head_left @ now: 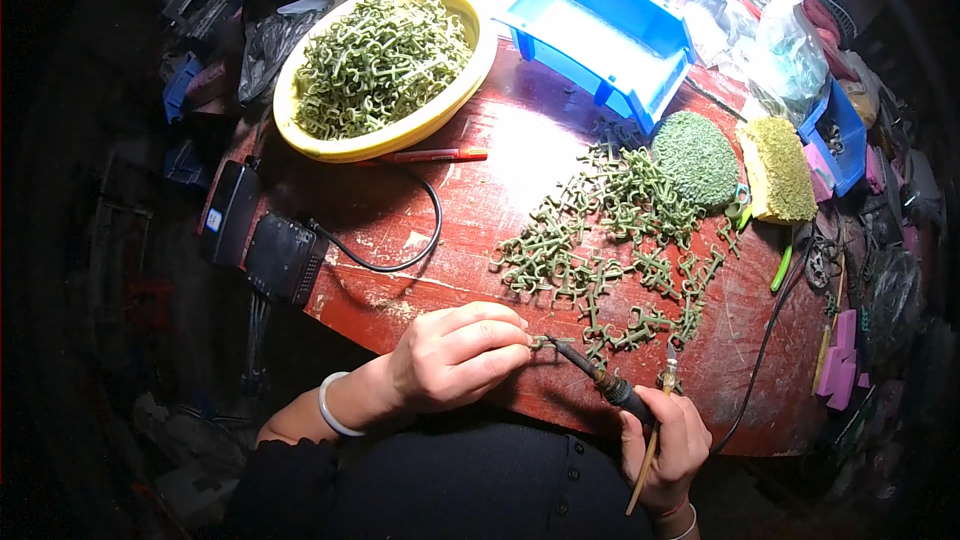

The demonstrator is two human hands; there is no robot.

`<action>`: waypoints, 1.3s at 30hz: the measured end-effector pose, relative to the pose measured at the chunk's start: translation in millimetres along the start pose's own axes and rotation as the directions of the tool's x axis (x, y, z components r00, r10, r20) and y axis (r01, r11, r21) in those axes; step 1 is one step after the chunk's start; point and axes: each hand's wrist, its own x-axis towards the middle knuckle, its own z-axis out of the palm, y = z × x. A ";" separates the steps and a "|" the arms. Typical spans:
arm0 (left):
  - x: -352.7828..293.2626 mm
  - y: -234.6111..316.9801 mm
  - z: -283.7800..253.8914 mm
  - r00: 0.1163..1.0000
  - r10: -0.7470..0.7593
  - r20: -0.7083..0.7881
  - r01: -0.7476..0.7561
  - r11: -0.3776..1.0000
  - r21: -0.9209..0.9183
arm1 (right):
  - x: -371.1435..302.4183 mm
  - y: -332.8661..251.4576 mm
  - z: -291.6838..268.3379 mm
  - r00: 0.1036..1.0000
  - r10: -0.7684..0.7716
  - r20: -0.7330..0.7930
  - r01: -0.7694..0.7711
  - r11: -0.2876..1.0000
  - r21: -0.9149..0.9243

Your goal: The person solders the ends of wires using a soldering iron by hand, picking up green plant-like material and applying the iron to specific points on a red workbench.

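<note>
My left hand (455, 355) is closed in a pinch at the near edge of the red table, its fingertips on a small green hooked piece (543, 342). The dark tip of a soldering iron (622, 396) meets or nearly meets that piece. My right hand (672, 440) wraps round the iron's black handle. It also holds a slim tool with a wooden handle (641, 480), whose pale tip points away from me. Just beyond both hands lies a loose spread of similar green pieces (560, 255), some of them joined into branched shapes.
A yellow basin (285, 125) heaped with green pieces stands far left. A blue bin (570, 60) sits at the back, near a round green pad (693, 158) and a yellow-green sponge block (778, 170). Black boxes (283, 258) with a cable (437, 215) lie left; a red pen (440, 155) is by the basin.
</note>
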 end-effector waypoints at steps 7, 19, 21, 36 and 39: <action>-0.1 -0.8 2.9 0.999 0.012 -0.032 -0.012 1.000 0.007 | 0.5 -1.0 0.1 1.000 0.009 0.003 -0.009 1.000 -0.001; -0.2 -0.7 2.4 1.000 0.014 -0.028 -0.013 1.000 0.018 | -1.2 -3.4 -1.1 0.998 0.042 -0.053 -0.039 0.998 0.042; 0.0 -0.5 2.2 0.999 0.015 -0.028 -0.014 1.000 0.021 | -4.6 0.0 -0.5 0.997 0.038 -0.071 -0.035 0.998 0.046; -0.3 1.0 1.3 0.997 0.005 -0.079 -0.001 0.999 0.044 | -8.4 1.2 -1.2 0.983 0.076 -0.167 -0.070 0.997 0.043; -0.8 0.4 1.9 0.996 0.000 -0.088 0.004 0.999 0.040 | -7.7 0.3 -1.6 0.984 0.080 -0.162 -0.075 0.996 0.039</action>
